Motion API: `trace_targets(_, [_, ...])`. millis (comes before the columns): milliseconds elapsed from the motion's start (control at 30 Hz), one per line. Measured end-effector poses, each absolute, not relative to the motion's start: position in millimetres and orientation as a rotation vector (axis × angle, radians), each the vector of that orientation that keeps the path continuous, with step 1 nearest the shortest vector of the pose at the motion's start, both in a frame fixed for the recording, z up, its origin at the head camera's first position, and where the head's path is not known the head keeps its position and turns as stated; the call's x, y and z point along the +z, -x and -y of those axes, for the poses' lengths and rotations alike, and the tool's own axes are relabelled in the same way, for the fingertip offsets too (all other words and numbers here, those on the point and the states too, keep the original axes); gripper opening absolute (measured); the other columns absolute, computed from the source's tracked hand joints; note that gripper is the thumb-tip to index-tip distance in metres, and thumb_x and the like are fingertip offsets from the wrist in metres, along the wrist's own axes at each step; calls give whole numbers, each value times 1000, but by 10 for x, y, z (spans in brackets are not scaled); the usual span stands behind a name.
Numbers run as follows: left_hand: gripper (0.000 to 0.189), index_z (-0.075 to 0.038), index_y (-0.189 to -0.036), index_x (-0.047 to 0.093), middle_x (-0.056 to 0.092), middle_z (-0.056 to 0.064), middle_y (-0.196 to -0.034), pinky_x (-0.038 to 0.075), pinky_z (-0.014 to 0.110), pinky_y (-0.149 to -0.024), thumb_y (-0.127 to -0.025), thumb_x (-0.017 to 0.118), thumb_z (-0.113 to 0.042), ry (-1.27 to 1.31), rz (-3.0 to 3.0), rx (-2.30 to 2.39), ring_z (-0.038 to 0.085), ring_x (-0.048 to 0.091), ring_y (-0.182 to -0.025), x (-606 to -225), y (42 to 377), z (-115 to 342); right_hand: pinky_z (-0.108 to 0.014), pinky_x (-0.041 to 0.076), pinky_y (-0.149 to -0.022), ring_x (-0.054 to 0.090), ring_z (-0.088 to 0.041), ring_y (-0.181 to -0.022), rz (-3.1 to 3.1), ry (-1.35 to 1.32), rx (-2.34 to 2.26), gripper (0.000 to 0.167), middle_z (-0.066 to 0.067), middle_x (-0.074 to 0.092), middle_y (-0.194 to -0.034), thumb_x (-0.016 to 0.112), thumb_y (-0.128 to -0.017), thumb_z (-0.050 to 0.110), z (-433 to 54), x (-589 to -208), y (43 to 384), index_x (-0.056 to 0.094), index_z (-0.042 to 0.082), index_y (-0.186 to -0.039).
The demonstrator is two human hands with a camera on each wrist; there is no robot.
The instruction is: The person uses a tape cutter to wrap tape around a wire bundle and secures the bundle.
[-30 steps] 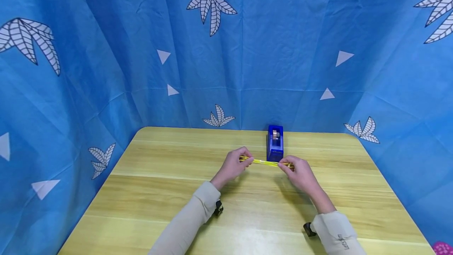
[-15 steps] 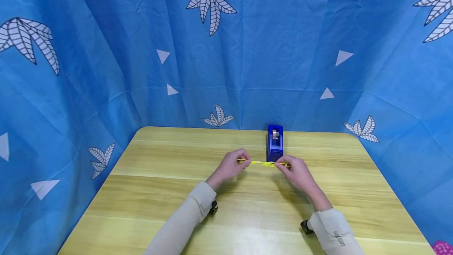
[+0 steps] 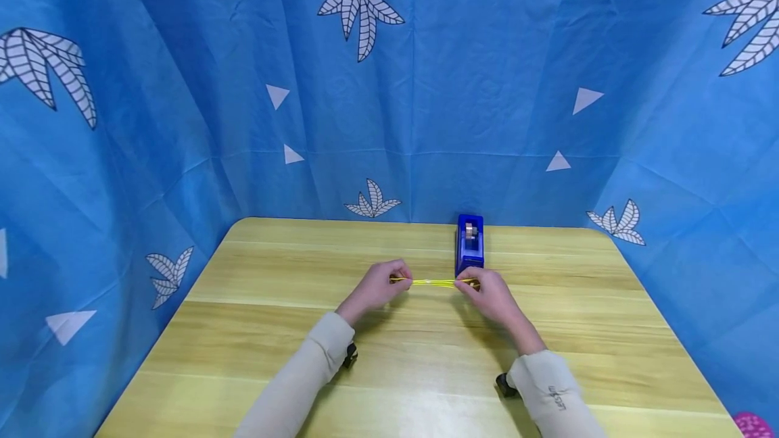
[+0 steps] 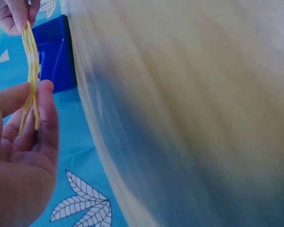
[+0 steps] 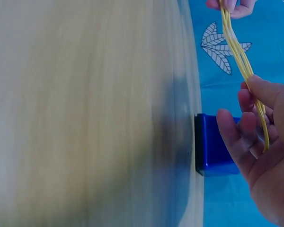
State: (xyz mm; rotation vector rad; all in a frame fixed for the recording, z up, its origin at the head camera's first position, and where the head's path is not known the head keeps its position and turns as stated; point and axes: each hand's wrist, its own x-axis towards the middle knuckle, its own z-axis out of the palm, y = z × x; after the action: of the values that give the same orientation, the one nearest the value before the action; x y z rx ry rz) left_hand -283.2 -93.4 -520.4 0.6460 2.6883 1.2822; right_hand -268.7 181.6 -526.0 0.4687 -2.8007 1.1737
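Note:
A bundle of thin yellow strands [image 3: 433,283], much like wires, is stretched level between my two hands above the table. My left hand [image 3: 379,286] pinches its left end between thumb and fingers. At the other end, my right hand [image 3: 489,295] pinches the bundle the same way. Loose strand tips stick out past the grip toward each palm, as the bundle [image 4: 32,56] shows in the left wrist view. A clear, shiny wrap, seemingly tape, circles the middle of the bundle [image 5: 232,35] in the right wrist view.
A blue tape dispenser [image 3: 470,255] with a roll in it stands at the back of the wooden table [image 3: 292,357], just behind my right hand. A blue patterned curtain [image 3: 487,86] hangs along the table's far edge and sides.
Both hands have shifted left together, still holding the bundle between them. The tape dispenser stays in place on the table, and the head view has turned slightly.

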Motion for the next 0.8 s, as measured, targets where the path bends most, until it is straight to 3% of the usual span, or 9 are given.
trace_targets(200, [4, -16, -102, 70, 70, -1, -101, 55, 33, -87, -102, 66, -18, -615, -2709, 1265, 14, 64, -96, -5221, 2843, 1017, -35, 57, -74, 66, -18, -84, 2806, -457, 1208, 11, -10, 75, -101, 69, -100, 17, -1726, -5279, 2720, 75, 8, -102])
trace_targets(433, [4, -15, -102, 70, 70, 2, -102, 56, 34, -87, -101, 67, -17, -595, -2722, 1233, 16, 63, -96, -5232, 2858, 1091, -38, 59, -79, 69, -20, -89, 2827, -423, 1215, 13, -9, 76, -104, 70, -100, 21, -1657, -5292, 2744, 76, 10, -105])
trace_targets(800, [5, -12, -99, 70, 70, 3, -100, 55, 36, -87, -101, 68, -15, -579, -2748, 1170, 17, 62, -95, -5229, 2882, 1085, -35, 58, -77, 69, -18, -88, 2848, -406, 1239, 13, -8, 76, -104, 70, -100, 21, -1623, -5323, 2750, 76, 11, -104])
